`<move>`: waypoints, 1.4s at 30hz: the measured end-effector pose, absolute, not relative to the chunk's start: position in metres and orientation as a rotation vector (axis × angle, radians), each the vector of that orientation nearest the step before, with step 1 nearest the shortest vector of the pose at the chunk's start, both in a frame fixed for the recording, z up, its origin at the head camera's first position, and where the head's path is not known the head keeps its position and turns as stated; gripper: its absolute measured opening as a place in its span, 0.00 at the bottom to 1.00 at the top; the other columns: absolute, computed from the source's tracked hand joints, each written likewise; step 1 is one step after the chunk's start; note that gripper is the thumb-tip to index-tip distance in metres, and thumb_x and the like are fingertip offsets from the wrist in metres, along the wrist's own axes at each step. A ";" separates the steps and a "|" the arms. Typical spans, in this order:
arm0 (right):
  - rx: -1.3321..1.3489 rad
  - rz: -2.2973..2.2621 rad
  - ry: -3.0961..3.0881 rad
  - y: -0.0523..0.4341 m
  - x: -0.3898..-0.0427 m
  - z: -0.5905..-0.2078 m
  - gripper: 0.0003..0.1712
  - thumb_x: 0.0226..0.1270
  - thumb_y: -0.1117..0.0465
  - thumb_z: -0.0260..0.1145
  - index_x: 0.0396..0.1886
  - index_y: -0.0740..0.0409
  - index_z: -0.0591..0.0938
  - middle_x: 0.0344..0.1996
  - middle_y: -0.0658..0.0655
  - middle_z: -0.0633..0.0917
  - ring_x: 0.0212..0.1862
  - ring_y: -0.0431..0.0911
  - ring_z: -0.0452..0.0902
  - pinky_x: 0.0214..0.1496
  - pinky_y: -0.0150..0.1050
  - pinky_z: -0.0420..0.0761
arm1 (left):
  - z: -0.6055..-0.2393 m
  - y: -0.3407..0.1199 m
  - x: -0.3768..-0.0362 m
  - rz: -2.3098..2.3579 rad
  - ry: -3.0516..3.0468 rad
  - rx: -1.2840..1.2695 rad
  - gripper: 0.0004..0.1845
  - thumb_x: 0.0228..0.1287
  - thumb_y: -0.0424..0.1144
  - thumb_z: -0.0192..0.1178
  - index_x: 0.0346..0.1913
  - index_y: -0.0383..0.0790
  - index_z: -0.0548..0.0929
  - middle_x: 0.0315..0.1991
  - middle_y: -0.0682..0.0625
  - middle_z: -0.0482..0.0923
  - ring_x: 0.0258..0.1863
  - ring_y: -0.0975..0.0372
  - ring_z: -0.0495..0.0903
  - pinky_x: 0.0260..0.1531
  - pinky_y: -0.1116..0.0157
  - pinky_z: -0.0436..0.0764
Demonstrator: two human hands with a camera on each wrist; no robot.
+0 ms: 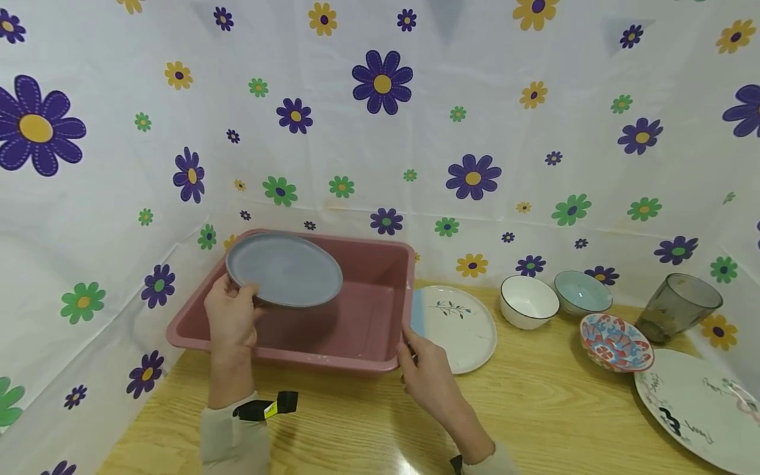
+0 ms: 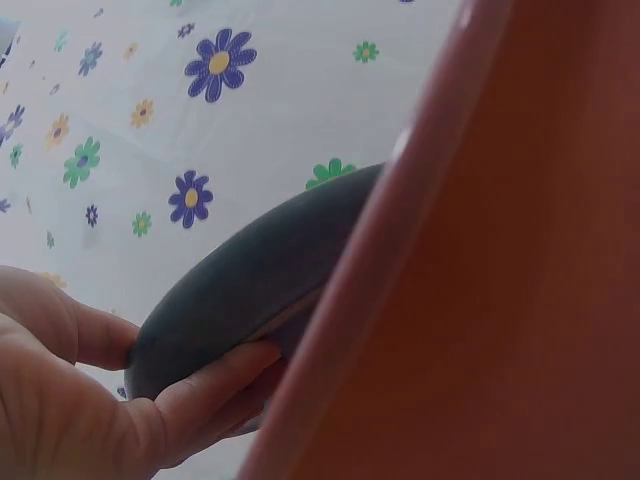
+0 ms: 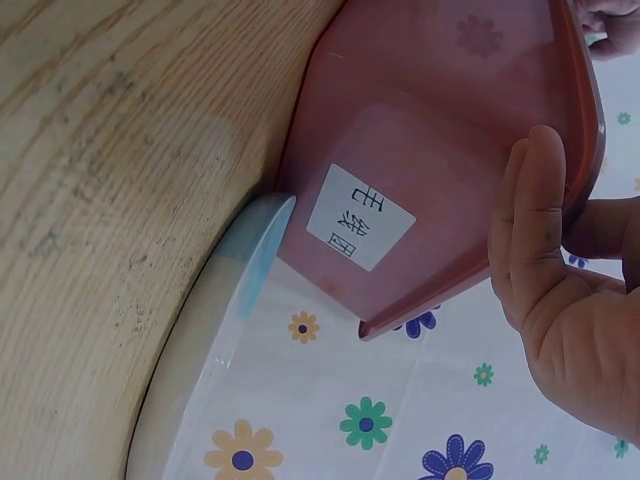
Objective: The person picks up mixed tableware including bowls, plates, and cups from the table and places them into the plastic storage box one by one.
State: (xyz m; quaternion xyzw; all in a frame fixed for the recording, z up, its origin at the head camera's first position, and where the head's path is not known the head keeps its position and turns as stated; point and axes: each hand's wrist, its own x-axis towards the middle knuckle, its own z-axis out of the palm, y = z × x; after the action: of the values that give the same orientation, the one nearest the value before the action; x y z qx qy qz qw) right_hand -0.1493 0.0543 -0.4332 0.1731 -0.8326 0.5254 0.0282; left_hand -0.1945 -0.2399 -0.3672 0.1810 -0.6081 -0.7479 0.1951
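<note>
Head view: the left hand [image 1: 230, 316] grips a grey plate [image 1: 285, 269] by its near-left rim, thumb on top and fingers beneath. The plate is tilted and held above the left half of a pink plastic tub [image 1: 362, 323], clear of the tub floor. The right hand [image 1: 429, 376] is closed on the tub's near-right rim corner. The two hands are well apart. The tub sits on a wooden tabletop [image 1: 534, 422]. Just right of the tub lies a white plate with a leaf sprig [image 1: 460, 326]; further right stand a white bowl [image 1: 528, 301], a pale blue bowl [image 1: 583, 292], a patterned dish [image 1: 615, 342], a smoky glass tumbler [image 1: 677, 308] and a large white plate [image 1: 700, 409]. A flowered cloth [image 1: 380, 132] screens the far and left sides.

Left wrist view: the fingers [image 2: 215, 385] curl under the grey plate's [image 2: 250, 290] thick rounded edge, with the tub wall [image 2: 500, 280] close alongside.

Right wrist view: the right hand [image 3: 560, 290] pinches the tub rim [image 3: 585, 150]. A paper label [image 3: 360, 218] is stuck to the tub's outer side, and the leaf plate's edge [image 3: 240, 290] touches it.

Handling judgement: the grey plate appears ceramic, so stiff, fairly heavy for a one-sided hold, smooth-glazed and breakable. Take hold at the rim, thumb over, fingers under. The tub looks light and somewhat flexible.
</note>
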 end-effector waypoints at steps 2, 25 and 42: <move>0.529 1.616 -2.569 0.055 -0.150 -0.432 0.27 0.78 0.65 0.52 0.73 0.69 0.64 0.32 0.55 0.83 0.17 0.39 0.74 0.18 0.35 0.79 | -0.367 -0.242 -0.196 -2.101 -1.697 0.524 0.31 0.69 0.24 0.44 0.74 0.29 0.58 0.63 0.34 0.68 0.34 0.69 0.81 0.26 0.72 0.82; 0.530 1.549 -2.550 0.061 -0.151 -0.428 0.26 0.77 0.67 0.53 0.71 0.70 0.66 0.31 0.55 0.80 0.19 0.36 0.73 0.18 0.33 0.78 | -0.376 -0.243 -0.205 -2.066 -1.777 0.528 0.29 0.72 0.29 0.45 0.74 0.26 0.56 0.63 0.30 0.67 0.33 0.72 0.82 0.31 0.73 0.83; 0.526 1.383 -2.584 0.055 -0.151 -0.434 0.26 0.73 0.67 0.56 0.67 0.75 0.69 0.35 0.56 0.78 0.26 0.34 0.69 0.26 0.30 0.74 | -0.395 -0.240 -0.208 -2.081 -1.762 0.593 0.43 0.71 0.24 0.45 0.77 0.44 0.30 0.74 0.33 0.44 0.63 0.46 0.68 0.34 0.69 0.84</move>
State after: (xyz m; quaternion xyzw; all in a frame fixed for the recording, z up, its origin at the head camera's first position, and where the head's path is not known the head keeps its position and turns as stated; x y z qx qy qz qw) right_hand -0.1514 0.0553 -0.4337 0.1762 -0.8649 0.4630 0.0816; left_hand -0.2075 -0.2402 -0.3953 0.2093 -0.6218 -0.7342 0.1747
